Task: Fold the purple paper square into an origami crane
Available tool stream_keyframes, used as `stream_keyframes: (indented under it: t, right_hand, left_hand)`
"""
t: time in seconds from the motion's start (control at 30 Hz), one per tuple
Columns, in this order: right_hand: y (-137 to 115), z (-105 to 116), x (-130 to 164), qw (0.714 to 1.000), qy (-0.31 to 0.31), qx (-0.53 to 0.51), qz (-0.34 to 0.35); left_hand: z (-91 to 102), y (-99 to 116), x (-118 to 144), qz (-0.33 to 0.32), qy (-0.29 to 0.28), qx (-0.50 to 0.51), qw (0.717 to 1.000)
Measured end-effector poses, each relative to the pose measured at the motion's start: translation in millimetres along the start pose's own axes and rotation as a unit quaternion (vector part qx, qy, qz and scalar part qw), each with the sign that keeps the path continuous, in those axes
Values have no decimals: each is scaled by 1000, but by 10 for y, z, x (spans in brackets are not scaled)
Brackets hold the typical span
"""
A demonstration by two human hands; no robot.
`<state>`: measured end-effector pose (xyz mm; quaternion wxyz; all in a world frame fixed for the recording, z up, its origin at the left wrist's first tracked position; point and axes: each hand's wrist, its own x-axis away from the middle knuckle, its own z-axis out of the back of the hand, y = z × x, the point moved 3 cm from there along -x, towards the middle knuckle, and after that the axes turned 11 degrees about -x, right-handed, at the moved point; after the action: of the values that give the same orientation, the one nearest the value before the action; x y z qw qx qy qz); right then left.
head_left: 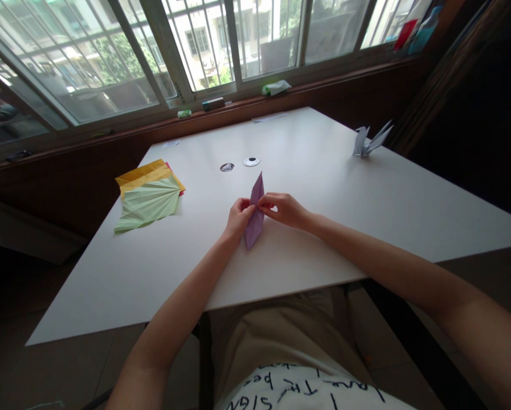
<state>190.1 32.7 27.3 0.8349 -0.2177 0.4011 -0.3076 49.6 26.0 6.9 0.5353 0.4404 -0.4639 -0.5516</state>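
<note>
A folded purple origami paper [254,230], long and pointed at both ends, is held just over the white table between my hands. My left hand [239,216] grips its left edge near the middle, thumb on top. From the other side, my right hand [285,208] pinches the paper's right edge with thumb and forefinger. The fingertips of both hands nearly meet at its centre and cover part of the folds there.
On the white table [187,273], creased green paper [148,204] lies over yellow paper [142,173] at the left. Two small round discs, one silvery [227,167] and one white with a dark centre [251,162], lie beyond my hands. A grey paper crane [368,142] stands far right.
</note>
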Motion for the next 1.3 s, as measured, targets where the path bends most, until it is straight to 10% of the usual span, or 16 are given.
stream_keyframes:
  t: [1.3]
  right_hand:
    - [-7, -7, 2, 1000, -8, 16, 1]
  left_hand:
    - [7, -7, -7, -2, -4, -29, 1000]
